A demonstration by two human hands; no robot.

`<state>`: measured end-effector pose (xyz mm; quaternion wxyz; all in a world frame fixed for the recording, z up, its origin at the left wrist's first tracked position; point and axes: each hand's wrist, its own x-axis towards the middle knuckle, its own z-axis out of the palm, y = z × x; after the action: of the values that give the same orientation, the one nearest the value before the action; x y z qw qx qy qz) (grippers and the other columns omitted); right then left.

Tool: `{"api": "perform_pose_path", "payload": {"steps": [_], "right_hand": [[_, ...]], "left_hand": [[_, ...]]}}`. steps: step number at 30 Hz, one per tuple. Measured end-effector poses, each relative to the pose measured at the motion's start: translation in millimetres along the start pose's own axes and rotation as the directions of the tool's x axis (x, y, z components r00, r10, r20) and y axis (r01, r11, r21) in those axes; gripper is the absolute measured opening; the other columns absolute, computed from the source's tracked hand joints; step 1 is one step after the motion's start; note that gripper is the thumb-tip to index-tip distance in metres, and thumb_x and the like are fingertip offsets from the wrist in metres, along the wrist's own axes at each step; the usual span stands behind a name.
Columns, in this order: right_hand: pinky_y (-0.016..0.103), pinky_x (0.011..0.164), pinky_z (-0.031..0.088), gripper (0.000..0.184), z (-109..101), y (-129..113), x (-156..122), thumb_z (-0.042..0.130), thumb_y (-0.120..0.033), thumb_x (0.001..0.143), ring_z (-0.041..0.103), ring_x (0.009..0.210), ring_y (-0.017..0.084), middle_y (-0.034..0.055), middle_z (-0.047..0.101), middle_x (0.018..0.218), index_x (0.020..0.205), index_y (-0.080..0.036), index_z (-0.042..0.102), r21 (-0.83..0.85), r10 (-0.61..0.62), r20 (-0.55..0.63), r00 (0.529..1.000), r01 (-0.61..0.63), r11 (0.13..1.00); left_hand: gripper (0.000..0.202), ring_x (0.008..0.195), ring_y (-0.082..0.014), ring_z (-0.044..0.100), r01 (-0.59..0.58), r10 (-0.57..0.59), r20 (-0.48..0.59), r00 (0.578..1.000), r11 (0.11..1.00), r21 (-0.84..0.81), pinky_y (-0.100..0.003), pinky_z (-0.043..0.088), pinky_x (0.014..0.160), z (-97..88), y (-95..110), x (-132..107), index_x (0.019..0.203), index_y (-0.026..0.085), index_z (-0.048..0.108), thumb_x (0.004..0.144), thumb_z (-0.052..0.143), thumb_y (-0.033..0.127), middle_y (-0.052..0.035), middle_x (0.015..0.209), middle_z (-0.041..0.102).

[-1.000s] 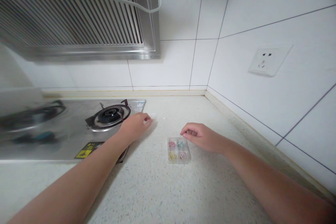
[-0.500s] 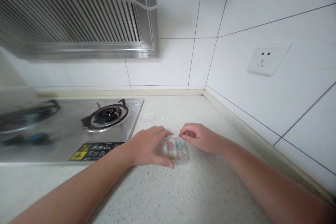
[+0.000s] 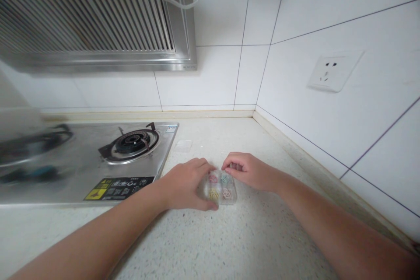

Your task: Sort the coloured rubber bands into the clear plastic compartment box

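A small clear plastic box (image 3: 221,187) with coloured clips in its compartments lies on the speckled countertop (image 3: 210,240). My left hand (image 3: 187,183) grips the box's left side, thumb at its near edge and fingers at its far edge. My right hand (image 3: 251,170) rests just behind the box's far right corner with its fingers curled and pinched together; what they hold, if anything, is too small to see. A clear lid (image 3: 183,145) lies flat on the counter farther back, beside the stove.
A steel gas stove (image 3: 98,162) with a burner (image 3: 131,142) fills the left. A range hood (image 3: 95,17) hangs above it. White tiled walls meet in a corner behind, with a wall socket (image 3: 333,72) on the right wall.
My left hand left the lid on the counter beside the stove, came back to the right and took hold of the clip box. My right hand has barely moved.
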<state>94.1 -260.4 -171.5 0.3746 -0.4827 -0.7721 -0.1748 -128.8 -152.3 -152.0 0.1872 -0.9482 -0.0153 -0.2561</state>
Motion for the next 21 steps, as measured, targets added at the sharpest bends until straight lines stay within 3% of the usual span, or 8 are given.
{"api": "perform_pose_path", "payload": {"steps": [7, 21], "right_hand": [[0.024, 0.067, 0.042, 0.014, -1.8, -4.8, -0.2, 0.055, -0.025, 0.092, 0.053, 0.073, 0.009, 0.0001, 0.062, 0.09, 0.1, -0.019, 0.065, 0.016, -0.002, -0.027, 1.0, 0.003, 1.0], [0.025, 0.071, 0.044, 0.013, -3.2, -7.6, -2.4, 0.057, -0.023, 0.092, 0.054, 0.079, 0.01, 0.0017, 0.06, 0.095, 0.103, -0.019, 0.064, -0.003, -0.132, -0.08, 0.988, 0.132, 0.991]], "left_hand": [[0.08, 0.108, -0.0237, 0.052, 0.0, -0.001, -0.033, 0.999, 0.999, -0.039, -0.041, 0.046, 0.093, 0.7, -0.7, -0.2, 0.126, 0.024, 0.05, 0.059, 0.079, 0.057, -0.0042, 0.118, 0.055], [0.083, 0.108, -0.0215, 0.052, 0.005, -0.01, -0.063, 0.998, 0.997, -0.076, -0.04, 0.048, 0.091, 1.7, 1.3, -0.5, 0.128, 0.027, 0.045, 0.059, 0.079, 0.057, -0.003, 0.121, 0.052]]}}
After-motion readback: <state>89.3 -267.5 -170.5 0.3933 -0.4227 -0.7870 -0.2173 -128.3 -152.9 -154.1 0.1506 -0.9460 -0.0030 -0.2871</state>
